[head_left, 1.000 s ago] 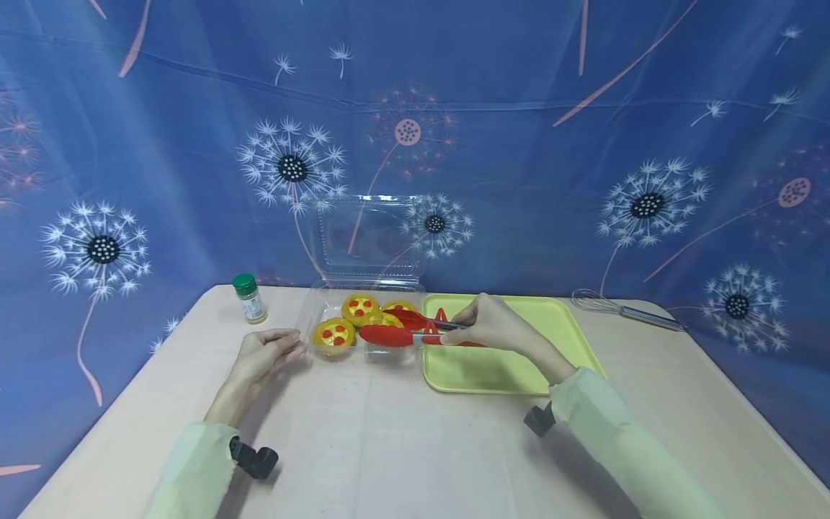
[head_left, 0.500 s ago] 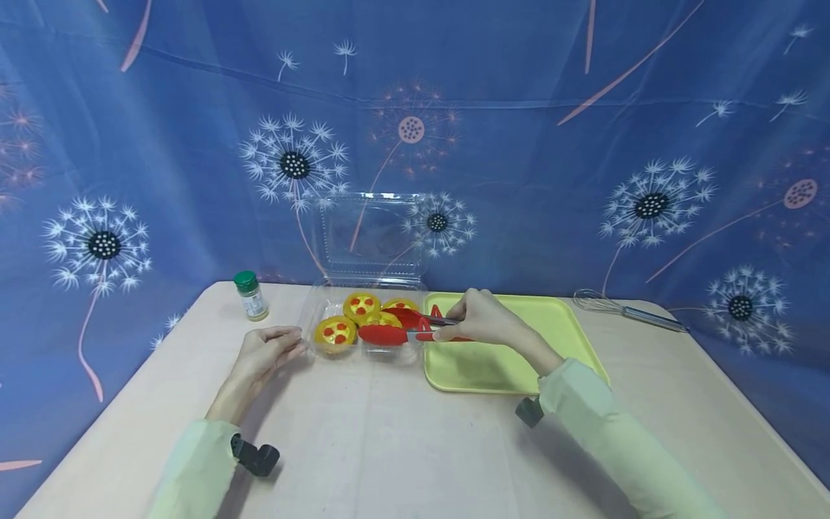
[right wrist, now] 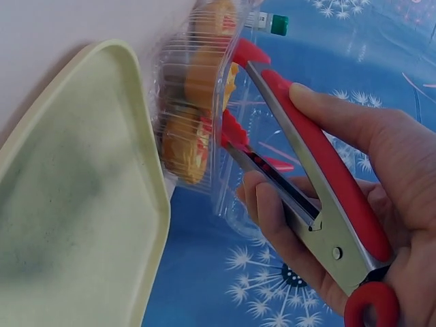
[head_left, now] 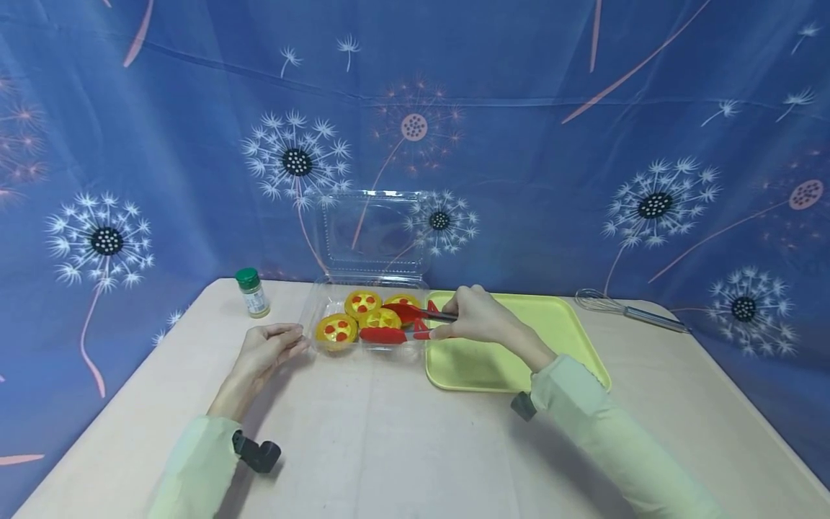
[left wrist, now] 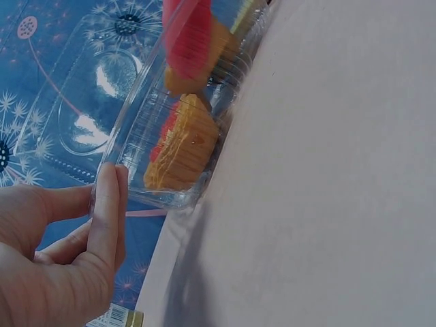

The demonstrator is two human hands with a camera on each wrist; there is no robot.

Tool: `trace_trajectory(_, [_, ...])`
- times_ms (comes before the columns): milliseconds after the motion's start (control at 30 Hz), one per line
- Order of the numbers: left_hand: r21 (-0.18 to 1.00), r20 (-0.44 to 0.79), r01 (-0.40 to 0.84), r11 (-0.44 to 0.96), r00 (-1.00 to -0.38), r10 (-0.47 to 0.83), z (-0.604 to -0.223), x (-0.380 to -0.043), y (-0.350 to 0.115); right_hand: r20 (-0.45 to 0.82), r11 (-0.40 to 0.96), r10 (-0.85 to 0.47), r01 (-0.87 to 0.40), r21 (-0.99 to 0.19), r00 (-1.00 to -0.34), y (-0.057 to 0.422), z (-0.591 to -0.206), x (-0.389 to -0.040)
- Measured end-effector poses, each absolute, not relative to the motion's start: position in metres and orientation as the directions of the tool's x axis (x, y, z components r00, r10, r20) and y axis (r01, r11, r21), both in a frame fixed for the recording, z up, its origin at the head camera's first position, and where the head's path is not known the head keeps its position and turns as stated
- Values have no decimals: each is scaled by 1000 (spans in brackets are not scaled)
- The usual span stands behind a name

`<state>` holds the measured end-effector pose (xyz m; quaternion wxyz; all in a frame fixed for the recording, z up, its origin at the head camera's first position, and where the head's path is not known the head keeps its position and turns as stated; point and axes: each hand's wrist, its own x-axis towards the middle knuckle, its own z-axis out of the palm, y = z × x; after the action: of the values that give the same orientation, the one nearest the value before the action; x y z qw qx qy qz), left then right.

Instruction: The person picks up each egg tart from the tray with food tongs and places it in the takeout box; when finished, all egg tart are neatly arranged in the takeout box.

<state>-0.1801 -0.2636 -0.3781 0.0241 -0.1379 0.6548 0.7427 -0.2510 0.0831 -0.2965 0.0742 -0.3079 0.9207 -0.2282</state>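
My left hand [head_left: 264, 358] pinches the rim at the left front corner of a clear plastic clamshell container [left wrist: 122, 146], whose lid [head_left: 372, 234] stands raised at the back. Inside sit several yellow tarts with red dots on top, one front left [head_left: 336, 331] and one behind it [head_left: 363, 303]. My right hand [head_left: 486, 317] grips red and steel tongs [right wrist: 313, 174] from the right side. The red tips of the tongs are spread apart on either side of the front middle tart [head_left: 379, 320]; contact cannot be made out. The right back tart [head_left: 402, 300] is partly hidden by the tongs.
A yellow tray [head_left: 519, 360] lies just right of the container, under my right hand. A green-capped shaker jar [head_left: 253, 293] stands at the back left. At the back right lies a whisk [head_left: 632, 311]. A blue dandelion-print cloth [head_left: 519, 180] hangs behind the table.
My right hand has moved slightly left with the tongs, and the front middle tart now shows more between their tips. My left hand stays at the container's corner.
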Motion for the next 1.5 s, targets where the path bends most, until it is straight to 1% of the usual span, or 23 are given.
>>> trace_trajectory(367, [962, -257, -236, -134, -953, -161, -375, -181, -262, -25, 712, -583, -495, -497, -812, 86, -302, -254])
trace_trajectory(633, [964, -249, -229, -134, -956, -157, -375, -180, -263, 0, 699, -575, -492, -518, -818, 88, -306, -254])
trace_trajectory(1033, [964, -244, -223, -145, -959, -144, -376, -181, -264, 37, 700, -555, -491, -519, -831, 95, -309, -261])
trace_trajectory(1500, [966, -234, -215, -142, -963, -134, -375, -179, -263, 18, 685, -516, -425, -592, -856, 105, -309, -258])
